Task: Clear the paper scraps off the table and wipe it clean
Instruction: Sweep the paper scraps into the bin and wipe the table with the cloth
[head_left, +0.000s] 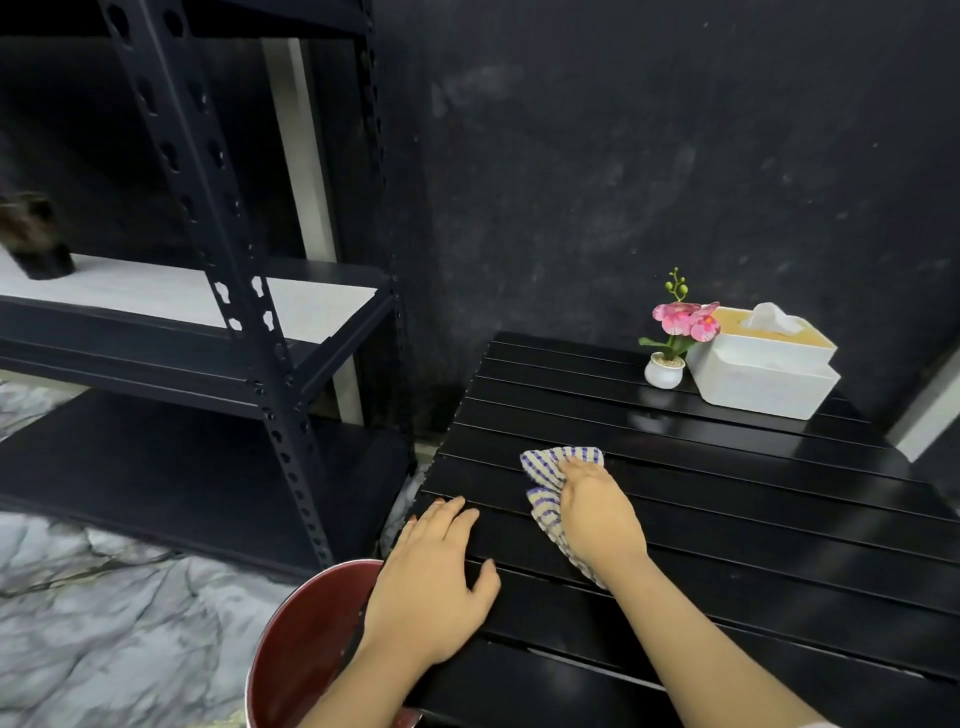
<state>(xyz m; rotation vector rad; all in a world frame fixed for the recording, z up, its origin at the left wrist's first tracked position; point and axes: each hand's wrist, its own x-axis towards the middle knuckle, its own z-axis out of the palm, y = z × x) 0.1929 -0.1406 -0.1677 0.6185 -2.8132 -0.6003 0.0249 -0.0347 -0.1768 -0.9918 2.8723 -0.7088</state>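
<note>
Since no paper scraps show anywhere on the black slatted desk (727, 519), we judge the clearing done and the wiping step in hand. Our right hand (597, 512) presses down on a striped blue-and-white cloth (550, 483), which lies bunched on the desk toward its left side; whether the fingers curl round the cloth we cannot tell. Our left hand (434, 582) lies spread flat on the near left corner, holding nothing, just above a red bin (306, 639) that stands on the floor beside the desk. At the far corner a white tissue box (763, 374) stands touching a small potted orchid (670, 353). Next, we think, the cloth should sweep along the slats toward that corner, stopping short of both.
</note>
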